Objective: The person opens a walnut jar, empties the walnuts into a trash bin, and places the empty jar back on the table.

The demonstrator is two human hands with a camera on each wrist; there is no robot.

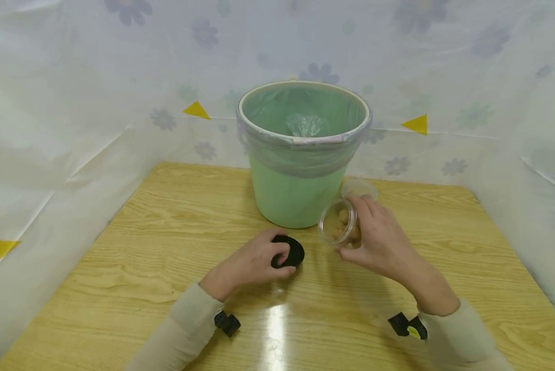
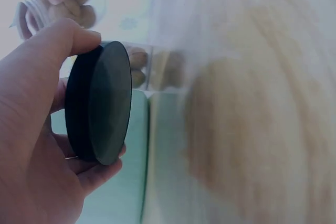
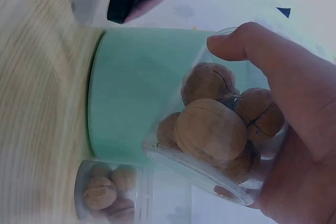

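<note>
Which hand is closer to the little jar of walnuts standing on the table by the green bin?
Right. The right hand, holding an open jar, is just in front of the little jar. The left hand, holding the black lid, is farther away.

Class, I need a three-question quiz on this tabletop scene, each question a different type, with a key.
1. True or false: the left hand holds the black lid.
2. What fills the clear jar in the right hand?
A. coins
B. walnuts
C. water
3. Complete: a second jar stands beside the green ____.

Key: 1 true; 2 B; 3 bin.
</note>
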